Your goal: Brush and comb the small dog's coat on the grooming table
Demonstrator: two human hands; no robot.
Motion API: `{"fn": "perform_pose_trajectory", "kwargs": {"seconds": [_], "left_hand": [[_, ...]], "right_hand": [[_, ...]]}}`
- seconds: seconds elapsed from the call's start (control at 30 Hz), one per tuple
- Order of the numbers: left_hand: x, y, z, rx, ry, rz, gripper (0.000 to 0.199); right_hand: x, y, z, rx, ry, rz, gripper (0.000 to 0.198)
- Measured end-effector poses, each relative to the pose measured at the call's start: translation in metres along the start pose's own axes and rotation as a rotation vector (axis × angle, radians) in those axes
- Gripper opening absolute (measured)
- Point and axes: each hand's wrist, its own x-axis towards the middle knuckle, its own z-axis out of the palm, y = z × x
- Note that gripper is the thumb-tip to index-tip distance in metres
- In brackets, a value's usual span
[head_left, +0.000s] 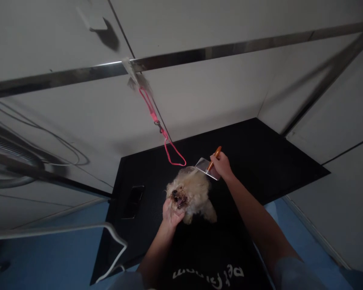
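Note:
A cream, fluffy dog [196, 187] is on the black table with its mouth open and tongue showing. My left hand [172, 212] is closed about the dog's chin and lower muzzle. In my right hand [222, 164] is a slicker brush [208, 168] with an orange handle and a flat, clear-edged head. The fingers wrap round the handle. The brush head is at the dog's upper back, close to or touching the fur; I cannot tell which. Its bristles are hidden from this angle.
A pink loop leash [174, 153] hangs from a metal bar [175, 60] above the black grooming table [245, 141]. A dark rectangular object [135, 201] lies at the table's left. A white bent tube [109, 229] crosses the lower left, and a grey hose [15, 147] runs along the wall.

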Motion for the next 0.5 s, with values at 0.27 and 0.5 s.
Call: {"fn": "perform_pose_trajectory", "kwargs": {"seconds": [0.27,0.5], "left_hand": [[0.000,0.005,-0.008,-0.016,0.022,0.036,0.045],[-0.004,0.010,-0.012,0.016,0.035,0.049,0.043]], "right_hand": [[-0.029,0.004,0.024,0.267,-0.149,0.117,0.028],[-0.045,0.032,0.018,0.390,-0.065,0.178,0.036]]}}
